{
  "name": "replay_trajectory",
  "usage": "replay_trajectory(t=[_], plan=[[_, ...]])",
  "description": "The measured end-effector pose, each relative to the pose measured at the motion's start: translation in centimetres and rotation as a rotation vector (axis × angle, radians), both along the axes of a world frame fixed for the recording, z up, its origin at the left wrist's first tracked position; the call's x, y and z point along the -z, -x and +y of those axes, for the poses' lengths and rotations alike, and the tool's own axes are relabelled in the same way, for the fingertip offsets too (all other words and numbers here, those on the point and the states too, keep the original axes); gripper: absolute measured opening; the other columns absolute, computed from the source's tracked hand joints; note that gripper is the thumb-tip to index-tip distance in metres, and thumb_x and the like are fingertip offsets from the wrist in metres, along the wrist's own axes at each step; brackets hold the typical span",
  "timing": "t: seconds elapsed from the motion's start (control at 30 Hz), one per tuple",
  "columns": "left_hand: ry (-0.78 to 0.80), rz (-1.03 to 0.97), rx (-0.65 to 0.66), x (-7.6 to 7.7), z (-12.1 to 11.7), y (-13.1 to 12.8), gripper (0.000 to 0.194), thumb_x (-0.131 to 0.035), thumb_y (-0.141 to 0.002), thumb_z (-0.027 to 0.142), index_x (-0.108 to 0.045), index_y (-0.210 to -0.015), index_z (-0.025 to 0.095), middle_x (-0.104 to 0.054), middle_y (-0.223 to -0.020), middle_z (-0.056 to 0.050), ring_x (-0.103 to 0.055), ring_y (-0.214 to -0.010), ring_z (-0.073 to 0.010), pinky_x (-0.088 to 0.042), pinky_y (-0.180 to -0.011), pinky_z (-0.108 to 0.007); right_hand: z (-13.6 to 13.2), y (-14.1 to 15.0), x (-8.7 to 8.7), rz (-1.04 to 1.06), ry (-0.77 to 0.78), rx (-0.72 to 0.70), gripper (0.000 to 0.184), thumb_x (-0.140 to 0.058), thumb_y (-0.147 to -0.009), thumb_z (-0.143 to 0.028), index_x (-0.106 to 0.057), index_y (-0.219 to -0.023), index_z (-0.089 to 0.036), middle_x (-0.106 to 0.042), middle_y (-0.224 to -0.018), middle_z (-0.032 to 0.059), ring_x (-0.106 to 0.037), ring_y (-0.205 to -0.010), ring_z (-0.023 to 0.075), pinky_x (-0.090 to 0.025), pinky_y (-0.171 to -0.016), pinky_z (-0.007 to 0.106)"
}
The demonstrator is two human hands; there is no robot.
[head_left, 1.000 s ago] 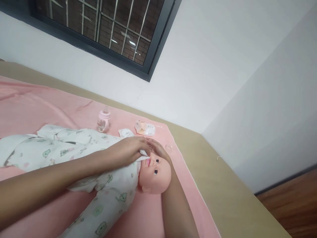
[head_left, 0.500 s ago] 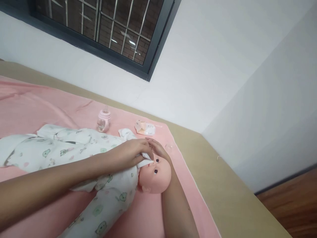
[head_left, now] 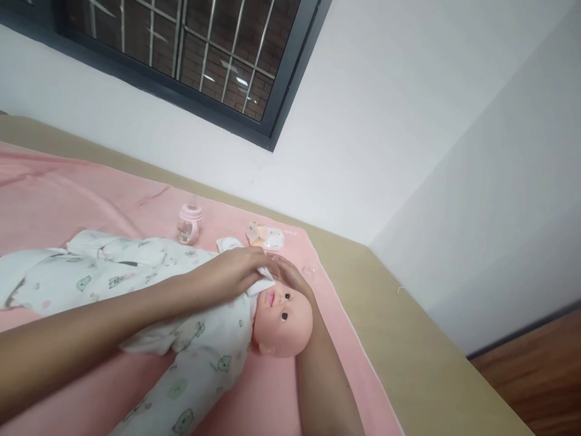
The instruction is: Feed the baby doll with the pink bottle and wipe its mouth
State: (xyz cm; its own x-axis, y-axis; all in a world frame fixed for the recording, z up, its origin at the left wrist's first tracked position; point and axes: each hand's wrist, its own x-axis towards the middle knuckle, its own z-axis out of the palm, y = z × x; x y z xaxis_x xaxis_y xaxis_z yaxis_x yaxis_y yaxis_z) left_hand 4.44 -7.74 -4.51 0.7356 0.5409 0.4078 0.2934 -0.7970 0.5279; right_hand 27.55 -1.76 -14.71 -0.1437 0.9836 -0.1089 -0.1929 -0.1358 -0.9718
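A baby doll (head_left: 284, 321) lies on its back on a pink blanket (head_left: 82, 200), wrapped in a white printed swaddle cloth (head_left: 200, 339). My left hand (head_left: 229, 275) rests on the doll's chest and pinches a small white cloth (head_left: 262, 281) beside its cheek, just off the mouth. My right hand (head_left: 293, 277) cups the far side of the doll's head from behind, fingers curved against it; my right forearm passes under the head.
A small pink baby bottle (head_left: 189, 222) stands on the blanket behind the doll. A white packet (head_left: 265, 236) and a small white piece of cloth (head_left: 229, 243) lie near it. The tan bed edge (head_left: 408, 351) runs to the right, with wood floor (head_left: 540, 375) beyond.
My left hand had pressed the white cloth onto the doll's mouth, then drew it back up to the cheek, so the mouth shows again. The right hand stayed on the head.
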Motion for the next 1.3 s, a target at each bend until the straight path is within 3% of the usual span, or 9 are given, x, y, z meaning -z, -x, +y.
replay_trajectory(t=[0.13,0.27,0.43,0.63,0.73,0.83,1.0,1.13,1.3], plan=[[0.045,-0.025,-0.116,-0.4,1.6,1.2,0.035,-0.046,-0.088,0.025,-0.057,-0.12,0.021,-0.064,-0.121,-0.005,-0.058,-0.109,-0.023,-0.043,-0.092,-0.031,-0.2,-0.7,-1.5,0.066,-0.016,-0.016,0.033,-0.075,-0.07,-0.037,-0.064,-0.099,-0.024,-0.068,-0.109,0.0043,-0.065,-0.1,0.0192,-0.047,-0.099,0.04],[0.101,-0.002,-0.219,-0.5,3.0,2.2,0.047,-0.051,-0.085,0.032,-0.048,-0.13,0.02,-0.063,-0.119,-0.008,-0.061,-0.1,-0.025,-0.045,-0.085,-0.033,-1.5,-0.4,-5.6,-0.015,-0.163,-0.085,0.027,-0.074,-0.072,-0.043,-0.067,-0.089,-0.023,-0.064,-0.121,0.0056,-0.062,-0.109,0.0215,-0.046,-0.1,0.041],[0.143,-0.041,-0.238,-0.1,4.2,2.6,0.057,-0.055,-0.08,0.035,-0.043,-0.133,0.019,-0.064,-0.111,-0.008,-0.061,-0.092,-0.0249,-0.046,-0.076,-0.032,-3.9,1.6,-10.4,-0.283,-0.298,-0.329,0.026,-0.069,-0.076,-0.044,-0.072,-0.092,-0.023,-0.06,-0.128,0.0059,-0.058,-0.115,0.0224,-0.045,-0.102,0.041],[0.144,-0.075,-0.175,0.1,4.4,2.5,0.053,-0.055,-0.079,0.033,-0.046,-0.129,0.02,-0.057,-0.127,-0.01,-0.057,-0.106,-0.0258,-0.045,-0.086,-0.036,-5.4,3.2,-12.1,-0.503,-0.32,-0.481,0.023,-0.063,-0.082,-0.03,-0.071,-0.104,-0.027,-0.066,-0.117,0.002,-0.057,-0.117,0.02,-0.044,-0.104,0.039],[0.169,-0.067,-0.157,0.1,4.3,2.5,0.053,-0.056,-0.079,0.034,-0.045,-0.129,0.021,-0.058,-0.126,-0.009,-0.058,-0.105,-0.0252,-0.046,-0.086,-0.037,-5.2,2.8,-11.9,-0.535,-0.298,-0.476,0.025,-0.062,-0.083,-0.03,-0.07,-0.106,-0.027,-0.066,-0.116,0.0023,-0.057,-0.116,0.0195,-0.043,-0.104,0.039],[0.221,-0.104,-0.183,-0.2,4.6,2.9,0.057,-0.057,-0.079,0.041,-0.044,-0.13,0.018,-0.061,-0.114,-0.01,-0.059,-0.1,-0.0251,-0.049,-0.082,-0.037,-4.3,1.4,-11.0,-0.471,-0.276,-0.331,0.028,-0.067,-0.079,-0.036,-0.071,-0.104,-0.025,-0.067,-0.115,0.0046,-0.061,-0.109,0.0204,-0.043,-0.104,0.041],[0.259,-0.188,-0.269,-1.4,5.9,4.9,0.058,-0.056,-0.082,0.049,-0.044,-0.13,0.019,-0.061,-0.112,-0.01,-0.06,-0.099,-0.0236,-0.05,-0.081,-0.036,-2.0,-2.7,-6.6,-0.321,-0.161,-0.026,0.033,-0.075,-0.069,-0.044,-0.074,-0.092,-0.02,-0.07,-0.105,0.0103,-0.065,-0.099,0.0234,-0.046,-0.099,0.043],[0.253,-0.276,-0.358,-2.5,7.4,7.4,0.06,-0.059,-0.079,0.051,-0.048,-0.128,0.018,-0.063,-0.111,-0.01,-0.061,-0.1,-0.0247,-0.05,-0.084,-0.037,-0.3,-4.9,-2.7,-0.259,-0.083,0.231,0.036,-0.079,-0.062,-0.046,-0.075,-0.085,-0.019,-0.071,-0.096,0.0091,-0.067,-0.09,0.0219,-0.05,-0.091,0.04],[0.287,-0.423,-0.496,-3.1,9.6,10.9,0.063,-0.066,-0.072,0.054,-0.053,-0.124,0.022,-0.065,-0.11,-0.009,-0.063,-0.099,-0.0268,-0.052,-0.085,-0.04,1.2,-4.8,-1.4,-0.224,-0.148,0.342,0.042,-0.076,-0.063,-0.048,-0.073,-0.096,-0.023,-0.07,-0.103,0.0051,-0.066,-0.092,0.0194,-0.05,-0.089,0.034]])
